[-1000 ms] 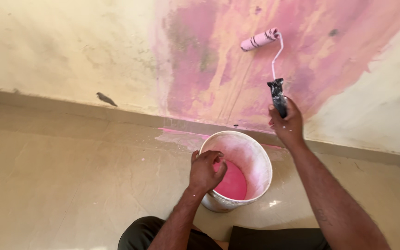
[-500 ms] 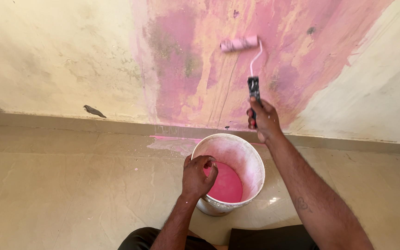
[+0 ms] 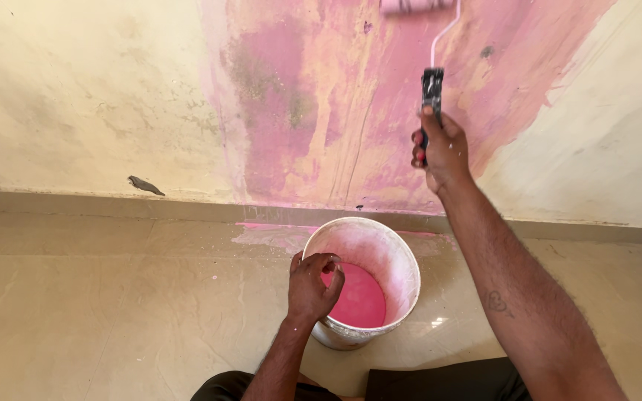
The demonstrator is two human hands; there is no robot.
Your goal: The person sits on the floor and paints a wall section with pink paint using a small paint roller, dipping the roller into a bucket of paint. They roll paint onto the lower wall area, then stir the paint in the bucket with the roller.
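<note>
Head camera looks down on a person crouched before a cream plaster wall (image 3: 76, 96) that bears a broad, uneven patch of pink paint (image 3: 321, 111). The right hand (image 3: 440, 148) is raised against the wall with its fingers wrapped fully closed around the black handle of a paint roller (image 3: 432, 85), whose thin wire frame rises to a pink-stained sleeve cut off by the top edge of the picture. The left hand (image 3: 313, 286) curls over the near rim of a round white plastic bucket (image 3: 399, 256), fingers bent and pinched shut on the rim; the bucket stands on the beige tiled floor (image 3: 98, 312) just in front of the skirting, with a pool of bright pink paint (image 3: 358, 297) in its bottom. As a judgement, the main risks are drips and tipping: a heavily loaded sleeve could send runs down the wall onto the skirting, where a pink smear (image 3: 276, 234) already lies on the floor beside the bucket, and a pull on the rim could tilt the bucket and spill the paint. The wet handle might also slip in the grip. A dark flake or chip (image 3: 146, 186) marks the wall low at the left. No label, package or sign shows; the bucket's sides are plain white, streaked pink inside.
</note>
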